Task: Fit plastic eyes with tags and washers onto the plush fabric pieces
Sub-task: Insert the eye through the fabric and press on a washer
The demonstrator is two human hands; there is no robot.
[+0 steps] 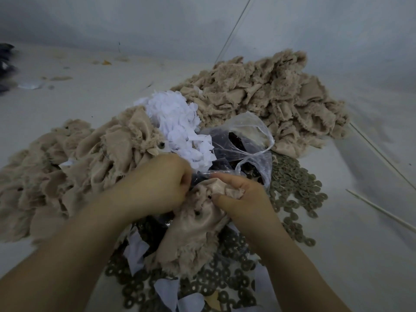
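A beige plush fabric piece (198,224) hangs between my two hands at the centre. My left hand (155,188) grips its upper left edge with curled fingers. My right hand (240,197) pinches the top right fold between thumb and fingers. A small dark eye (209,196) shows on the fabric by my right thumb, and a hole or eye post (198,213) sits lower. A clear plastic bag (245,147) of dark eyes lies just behind. White tags (180,127) are heaped beyond my left hand. Grey-brown washers (292,188) spread at right and below.
A large heap of beige plush pieces (270,97) lies at the back right, another pile (67,165) at the left, one piece showing an eye (161,144). Thin white sticks (380,208) lie on the pale floor at right. Loose white tags (166,291) mix with washers near me.
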